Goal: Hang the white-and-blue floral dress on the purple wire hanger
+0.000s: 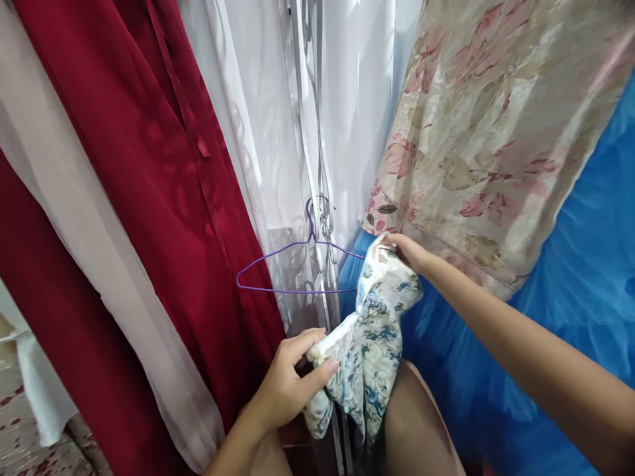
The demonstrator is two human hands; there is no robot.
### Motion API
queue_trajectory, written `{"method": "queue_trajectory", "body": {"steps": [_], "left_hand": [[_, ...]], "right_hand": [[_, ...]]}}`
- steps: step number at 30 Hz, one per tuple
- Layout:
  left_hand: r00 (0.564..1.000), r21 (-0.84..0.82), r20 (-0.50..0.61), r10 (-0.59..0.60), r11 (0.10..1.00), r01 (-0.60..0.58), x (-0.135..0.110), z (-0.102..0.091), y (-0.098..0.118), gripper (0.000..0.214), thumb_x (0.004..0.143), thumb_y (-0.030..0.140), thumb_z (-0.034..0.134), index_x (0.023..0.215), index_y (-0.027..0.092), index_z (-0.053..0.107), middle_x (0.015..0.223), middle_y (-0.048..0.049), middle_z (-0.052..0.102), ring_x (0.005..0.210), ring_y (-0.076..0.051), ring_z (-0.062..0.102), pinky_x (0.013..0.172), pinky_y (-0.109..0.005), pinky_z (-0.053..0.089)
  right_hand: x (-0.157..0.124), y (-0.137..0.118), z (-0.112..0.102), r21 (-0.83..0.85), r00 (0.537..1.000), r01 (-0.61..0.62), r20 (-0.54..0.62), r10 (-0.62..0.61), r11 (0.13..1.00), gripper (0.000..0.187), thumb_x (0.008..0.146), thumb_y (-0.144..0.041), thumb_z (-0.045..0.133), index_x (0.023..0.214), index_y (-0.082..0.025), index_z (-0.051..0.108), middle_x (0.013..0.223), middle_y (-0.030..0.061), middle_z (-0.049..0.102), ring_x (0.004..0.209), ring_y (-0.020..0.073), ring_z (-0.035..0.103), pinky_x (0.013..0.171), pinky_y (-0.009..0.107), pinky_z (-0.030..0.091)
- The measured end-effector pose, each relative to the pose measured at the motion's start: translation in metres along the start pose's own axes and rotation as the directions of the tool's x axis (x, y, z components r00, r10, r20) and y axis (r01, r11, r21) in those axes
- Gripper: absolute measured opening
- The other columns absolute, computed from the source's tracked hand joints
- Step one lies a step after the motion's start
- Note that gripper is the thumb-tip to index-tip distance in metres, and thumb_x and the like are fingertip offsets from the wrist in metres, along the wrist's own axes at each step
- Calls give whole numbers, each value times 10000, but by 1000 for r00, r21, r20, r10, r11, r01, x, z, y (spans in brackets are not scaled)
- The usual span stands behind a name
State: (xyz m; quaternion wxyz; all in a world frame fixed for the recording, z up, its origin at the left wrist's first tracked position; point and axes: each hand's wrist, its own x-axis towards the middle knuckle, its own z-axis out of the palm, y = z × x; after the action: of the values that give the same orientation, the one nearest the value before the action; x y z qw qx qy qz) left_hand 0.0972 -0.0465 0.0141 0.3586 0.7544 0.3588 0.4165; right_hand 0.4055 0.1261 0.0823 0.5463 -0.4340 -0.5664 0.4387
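My left hand (290, 383) pinches the lower edge of a small white garment with a blue floral print (370, 337). My right hand (407, 251) grips the same garment at its top, right by the right end of a purple wire hanger (292, 268). The hanger hangs by its hook from a window grille behind a sheer white curtain (278, 119). The garment droops between my two hands, above my knee (414, 423).
A dark red curtain (149, 198) and a pale sheer panel (74, 218) hang on the left. A beige cloth with pink flowers (486, 132) hangs at upper right over blue netting (570, 284). Patterned floor shows at bottom left.
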Motion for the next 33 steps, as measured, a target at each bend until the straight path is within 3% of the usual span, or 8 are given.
{"method": "queue_trajectory", "body": {"steps": [4, 7, 13, 17, 20, 24, 28, 33], "left_hand": [[989, -99, -136, -58, 994, 44, 0, -16, -7, 324, 884, 451, 647, 751, 192, 505, 699, 22, 467, 641, -126, 424, 578, -213, 370], [979, 23, -187, -82, 996, 88, -4, -47, -24, 366, 877, 461, 648, 698, 199, 464, 641, 38, 413, 593, -122, 384, 539, -214, 322], [985, 549, -170, 9, 832, 87, 3, -138, -76, 99, 762, 321, 737, 720, 238, 703, 830, -46, 683, 868, -258, 584, 880, -326, 424], [953, 695, -277, 121, 710, 112, 29, -178, -83, 139, 854, 333, 592, 900, 258, 699, 977, -62, 711, 994, -300, 570, 979, -399, 380], [908, 632, -356, 223, 773, 58, 58, -180, -69, 178, 909, 330, 504, 975, 238, 642, 1047, -74, 688, 996, -272, 581, 940, -371, 413], [875, 337, -452, 173, 941, -12, 88, -164, -46, 309, 869, 343, 595, 1143, 235, 503, 1017, -37, 630, 786, -173, 638, 716, -266, 476], [787, 383, -574, 226, 924, 14, 94, -149, -29, 422, 778, 327, 725, 1109, 231, 481, 936, 17, 569, 547, -86, 538, 533, -209, 389], [852, 511, -441, 283, 859, -21, 88, -130, -10, 291, 938, 419, 554, 804, 172, 630, 718, 6, 590, 648, -130, 532, 607, -225, 384]], "right_hand": [[3, 3, 30, 6, 952, -152, 271, 144, 988, 221, 682, -337, 775, 669, -145, 667, 610, 59, 672, 538, 177, 598, 497, 273, 472], [-9, -1, 31, 22, 915, -195, 364, 173, 981, 264, 714, -376, 795, 692, -142, 673, 592, 30, 660, 505, 144, 581, 490, 251, 462], [-23, -13, 19, 101, 880, -222, 448, 155, 970, 203, 750, -290, 792, 870, -138, 731, 788, 67, 753, 649, 177, 697, 586, 263, 537], [-22, -15, 21, 109, 867, -218, 478, 141, 970, 178, 758, -258, 791, 880, -137, 745, 774, 66, 756, 626, 170, 696, 553, 249, 530], [-25, -17, 24, 106, 869, -259, 460, 184, 960, 225, 763, -280, 799, 925, -128, 756, 810, 76, 763, 655, 175, 702, 600, 261, 554], [-41, -10, 20, 87, 848, -256, 498, 180, 963, 355, 800, -432, 788, 993, -137, 744, 935, 97, 764, 824, 214, 720, 742, 301, 568], [-63, 17, 2, -65, 953, -15, 301, 34, 998, 312, 746, -436, 839, 798, -156, 711, 752, 0, 697, 671, 129, 613, 615, 221, 463], [-73, 20, -16, 87, 992, -40, 121, 30, 995, 366, 765, -456, 817, 638, -168, 630, 576, -30, 599, 520, 100, 493, 530, 222, 389]]}}
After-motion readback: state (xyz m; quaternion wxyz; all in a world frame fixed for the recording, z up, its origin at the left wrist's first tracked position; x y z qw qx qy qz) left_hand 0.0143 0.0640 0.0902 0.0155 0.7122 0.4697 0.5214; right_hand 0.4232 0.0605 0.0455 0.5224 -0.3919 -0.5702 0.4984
